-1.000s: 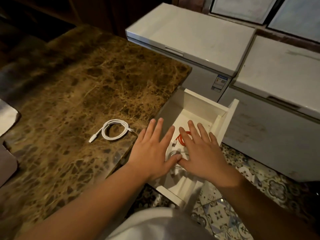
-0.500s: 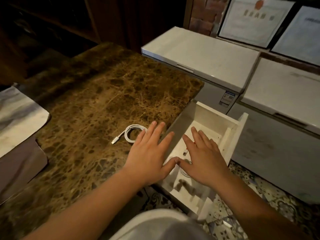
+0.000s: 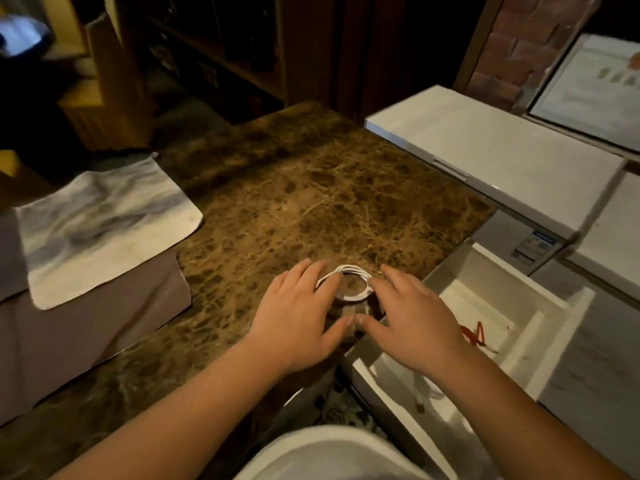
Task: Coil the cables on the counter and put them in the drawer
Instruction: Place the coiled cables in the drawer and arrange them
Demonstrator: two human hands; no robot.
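A coiled white cable (image 3: 349, 270) lies near the right edge of the brown marble counter (image 3: 311, 202). My left hand (image 3: 298, 320) holds the coil's left side and my right hand (image 3: 415, 323) its right side, with the thumbs touching in front. To the right the white drawer (image 3: 568, 306) stands open. Inside it lie an orange cable (image 3: 474, 336) and another white cable (image 3: 420, 393), which is partly hidden by my right forearm.
A grey marbled cloth (image 3: 104, 223) lies over a brown box (image 3: 86, 334) on the counter's left. Two white chest freezers (image 3: 485, 157) stand behind the drawer. Dark wooden shelves fill the background. Patterned floor tiles (image 3: 339, 410) show below the counter's edge.
Both hands have left the drawer and moved left onto the counter, closing on the white coil. The view has swung left and up.
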